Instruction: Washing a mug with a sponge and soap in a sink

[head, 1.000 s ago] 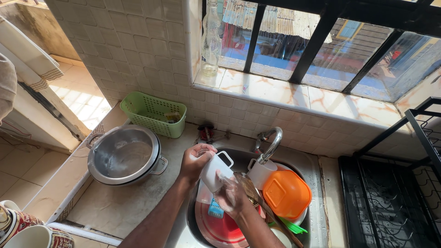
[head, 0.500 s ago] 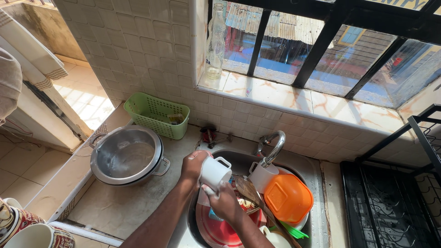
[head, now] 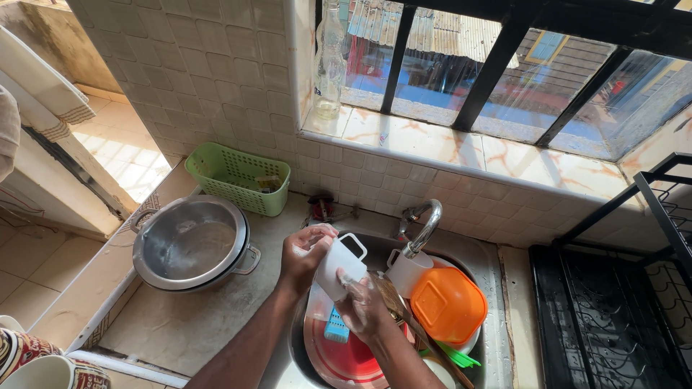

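Leftmost, a steel pot (head: pixel 191 245) is sitting on the bench (head: pixel 180 328), holding only a film of water, behind it a green basket (head: pixel 234 176). The left hand (head: pixel 306 256) is grasping a white mug (head: pixel 340 268) over the sink (head: pixel 483 252), and the right hand (head: pixel 364 311) is gripping its base. Beneath are lying a red plate (head: pixel 346 360) and an orange tub (head: pixel 447 304), crowding the basin.

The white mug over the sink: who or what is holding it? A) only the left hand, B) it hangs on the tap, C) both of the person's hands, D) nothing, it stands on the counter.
C: the left hand and the right hand both grip the white mug above the sink.
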